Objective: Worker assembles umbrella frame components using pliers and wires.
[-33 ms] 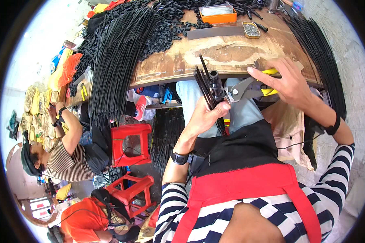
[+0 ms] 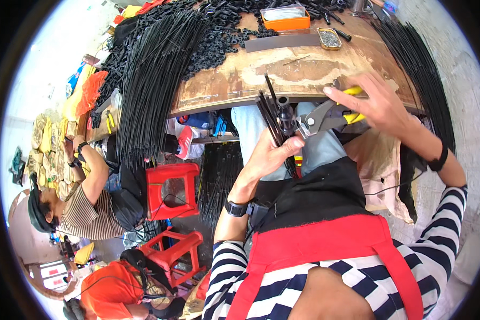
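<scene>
Black rods point(image 2: 274, 125) half behind left hand point(image 2: 269, 157)

Head fisheye, looking steeply down, close over workbench point(image 2: 261, 74) edge.

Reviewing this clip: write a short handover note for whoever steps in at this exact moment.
Left hand: closed around a bundle of thin black rods, held upright at the workbench edge.
Right hand: gripping yellow-handled pliers, jaws at the black cap on the bundle's top.
Done: rods gathered, cap on.
Left: whether the pliers have squeezed cannot be told. Loose rods and small black parts lie piled on the bench.
</scene>
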Motion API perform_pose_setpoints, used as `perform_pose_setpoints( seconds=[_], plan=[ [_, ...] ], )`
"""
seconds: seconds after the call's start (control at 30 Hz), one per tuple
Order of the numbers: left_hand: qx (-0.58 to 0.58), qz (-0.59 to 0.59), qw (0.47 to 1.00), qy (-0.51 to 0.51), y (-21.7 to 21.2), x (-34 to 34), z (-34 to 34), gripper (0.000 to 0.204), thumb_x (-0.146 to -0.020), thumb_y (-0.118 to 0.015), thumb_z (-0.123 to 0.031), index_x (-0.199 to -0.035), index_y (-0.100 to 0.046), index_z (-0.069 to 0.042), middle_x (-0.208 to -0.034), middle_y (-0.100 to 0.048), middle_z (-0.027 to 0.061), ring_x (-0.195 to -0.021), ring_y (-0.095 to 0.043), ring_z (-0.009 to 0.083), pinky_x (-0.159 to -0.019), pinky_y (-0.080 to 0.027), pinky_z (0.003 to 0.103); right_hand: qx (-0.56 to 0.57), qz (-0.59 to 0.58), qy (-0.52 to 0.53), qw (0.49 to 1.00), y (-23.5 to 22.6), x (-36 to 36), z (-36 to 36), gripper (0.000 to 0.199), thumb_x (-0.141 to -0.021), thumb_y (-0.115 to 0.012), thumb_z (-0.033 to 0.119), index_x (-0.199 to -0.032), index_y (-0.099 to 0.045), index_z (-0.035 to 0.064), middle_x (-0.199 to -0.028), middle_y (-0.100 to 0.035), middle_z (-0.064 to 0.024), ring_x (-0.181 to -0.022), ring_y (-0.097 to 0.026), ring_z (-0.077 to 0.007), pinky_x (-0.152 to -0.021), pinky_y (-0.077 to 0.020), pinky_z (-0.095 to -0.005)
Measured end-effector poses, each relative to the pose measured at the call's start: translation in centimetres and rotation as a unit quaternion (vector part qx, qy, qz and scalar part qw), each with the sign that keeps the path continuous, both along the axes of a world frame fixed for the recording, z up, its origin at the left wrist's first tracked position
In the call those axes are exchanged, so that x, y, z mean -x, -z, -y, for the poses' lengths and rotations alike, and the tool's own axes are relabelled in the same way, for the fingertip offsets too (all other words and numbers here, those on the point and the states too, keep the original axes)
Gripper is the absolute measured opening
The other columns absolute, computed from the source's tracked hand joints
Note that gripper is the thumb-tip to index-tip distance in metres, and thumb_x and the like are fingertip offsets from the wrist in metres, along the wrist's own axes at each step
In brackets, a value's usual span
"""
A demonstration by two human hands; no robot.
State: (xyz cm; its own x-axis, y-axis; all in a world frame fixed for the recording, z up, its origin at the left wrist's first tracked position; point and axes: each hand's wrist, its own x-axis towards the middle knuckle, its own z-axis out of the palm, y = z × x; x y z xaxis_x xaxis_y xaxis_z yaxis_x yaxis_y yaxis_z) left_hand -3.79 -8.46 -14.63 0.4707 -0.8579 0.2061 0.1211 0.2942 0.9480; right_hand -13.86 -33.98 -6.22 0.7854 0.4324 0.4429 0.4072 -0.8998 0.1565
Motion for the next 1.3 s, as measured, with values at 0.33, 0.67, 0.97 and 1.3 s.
perform_pose_setpoints(
  seconds=[0.33,0.67,0.97,1.3],
  plan=[
    [0.020,-0.009,0.998,-0.061,0.2,-0.9,-0.3,0.028,-0.093,-0.062,-0.028,-0.092,-0.043,-0.008,-0.062,-0.038,-0.0010,-0.054,-0.033,0.0090,-0.049,-0.026,0.025,-0.067,-0.118,-0.012,0.991,-0.3,-1.9,-0.1,0.054,-0.082,-0.057,0.009,-0.134,-0.052,0.0230,-0.088,-0.053,-0.0098,-0.081,-0.056,-0.0280,-0.072,-0.0467,-0.0376],
    [0.016,-0.057,0.997,-0.052,-0.3,-0.6,0.4,0.017,-0.093,-0.063,-0.018,-0.091,-0.056,-0.003,-0.069,-0.046,-0.0052,-0.061,-0.039,0.0039,-0.053,-0.034,0.021,-0.411,-0.463,0.092,0.780,-0.4,3.3,-3.4,0.042,-0.095,-0.052,0.020,-0.136,-0.048,0.0150,-0.079,-0.055,-0.0101,-0.060,-0.052,-0.0169,-0.058,-0.0454,-0.0312],
    [0.008,-0.046,0.997,-0.059,-0.6,-0.2,0.4,0.019,-0.093,-0.064,-0.020,-0.088,-0.056,-0.004,-0.066,-0.045,-0.0057,-0.059,-0.039,0.0042,-0.051,-0.033,0.022,-0.330,-0.260,-0.032,0.907,1.1,3.0,-3.1,0.045,-0.093,-0.056,0.020,-0.136,-0.046,0.0124,-0.096,-0.063,-0.0162,-0.074,-0.062,-0.0310,-0.070,-0.0483,-0.0374],
    [0.024,-0.035,0.999,-0.019,0.1,-0.6,0.4,0.027,-0.091,-0.066,-0.029,-0.087,-0.054,-0.005,-0.069,-0.047,-0.0045,-0.061,-0.041,0.0040,-0.052,-0.034,0.021,-0.465,-0.585,-0.024,0.664,-0.2,2.9,-1.8,0.071,-0.074,-0.078,0.027,-0.133,-0.045,0.0062,-0.088,-0.063,-0.0104,-0.070,-0.059,-0.0182,-0.070,-0.0483,-0.0292]
  ],
)
